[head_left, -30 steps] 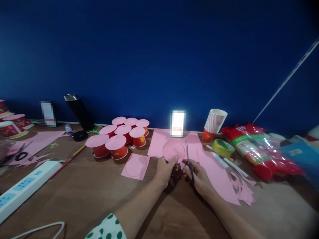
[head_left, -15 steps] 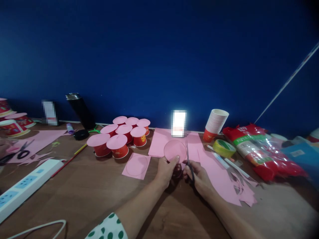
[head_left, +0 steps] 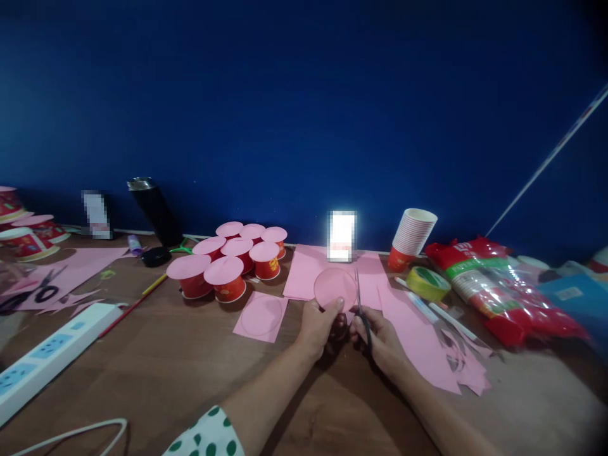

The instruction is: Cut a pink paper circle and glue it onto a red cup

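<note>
first: how far along does it look from where you stand?

second: fairly well on, i'd say. eight red cups [head_left: 229,291] stand grouped on the bench [head_left: 190,373], each with a flat pink top [head_left: 223,270] on it.

first: and the pink disc [head_left: 335,285]?

second: up in front of the person, above the bench, near the big pink sheets [head_left: 303,269]. the left hand [head_left: 317,330] has its grip closed on the lower edge, thumb on top. it looks round, so most of the cutting seems done.

first: what's the right hand [head_left: 376,334] doing?

second: its grip is shut around the scissors [head_left: 363,321], blades pointing up just beside the disc's right edge. i can't tell whether they touch it.

first: so what's left?

second: the pink square [head_left: 260,316] has a circle drawn on it but isn't cut out. the stack of paper cups [head_left: 414,231] at the right has no pink top on it. offcuts [head_left: 472,373] lie right of the hands.
</note>
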A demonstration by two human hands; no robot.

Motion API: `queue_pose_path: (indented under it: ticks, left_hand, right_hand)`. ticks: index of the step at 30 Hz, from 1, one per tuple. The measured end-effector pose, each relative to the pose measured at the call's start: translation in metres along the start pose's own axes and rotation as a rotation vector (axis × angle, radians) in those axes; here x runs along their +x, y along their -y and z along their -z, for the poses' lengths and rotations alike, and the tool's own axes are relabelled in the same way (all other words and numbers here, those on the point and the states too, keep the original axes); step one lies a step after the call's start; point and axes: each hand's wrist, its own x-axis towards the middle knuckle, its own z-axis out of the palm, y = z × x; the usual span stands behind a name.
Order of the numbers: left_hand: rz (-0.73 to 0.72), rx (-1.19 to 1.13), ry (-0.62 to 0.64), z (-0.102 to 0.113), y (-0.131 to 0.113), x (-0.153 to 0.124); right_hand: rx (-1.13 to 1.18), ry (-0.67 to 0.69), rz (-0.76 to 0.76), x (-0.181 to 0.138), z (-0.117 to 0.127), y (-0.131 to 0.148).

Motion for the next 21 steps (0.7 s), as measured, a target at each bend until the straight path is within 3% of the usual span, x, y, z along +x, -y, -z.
queue_pose_path:
  ticks: [21]
  left_hand:
    - [0.017,0.0,-0.01,-0.0008,-0.0004,-0.0006]
  right_hand:
    - [0.024,0.012,0.011,0.0007,0.001,-0.0043]
